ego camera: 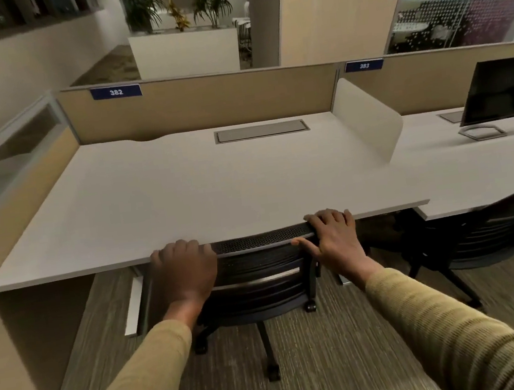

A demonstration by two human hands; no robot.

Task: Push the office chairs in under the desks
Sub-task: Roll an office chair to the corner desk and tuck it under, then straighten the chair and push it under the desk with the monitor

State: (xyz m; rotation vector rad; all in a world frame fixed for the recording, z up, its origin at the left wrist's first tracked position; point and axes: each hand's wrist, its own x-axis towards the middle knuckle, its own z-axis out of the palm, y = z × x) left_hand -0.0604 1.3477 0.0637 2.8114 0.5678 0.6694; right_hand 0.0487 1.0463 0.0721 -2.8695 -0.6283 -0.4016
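A black mesh office chair (260, 269) stands tucked against the front edge of the white desk (184, 190) marked 382, its seat hidden beneath the top. My left hand (183, 268) grips the left end of the chair's top rail. My right hand (335, 234) grips the right end, fingers curled over the rail at the desk edge. A second black office chair (486, 231) stands at the neighbouring desk (473, 174) on the right, its back at that desk's edge.
A monitor (505, 89) stands on the right desk. A white divider panel (369, 119) separates the two desks, with tan partitions behind. A desk side panel (17, 337) closes the left. Striped carpet lies below me. Planters stand far back.
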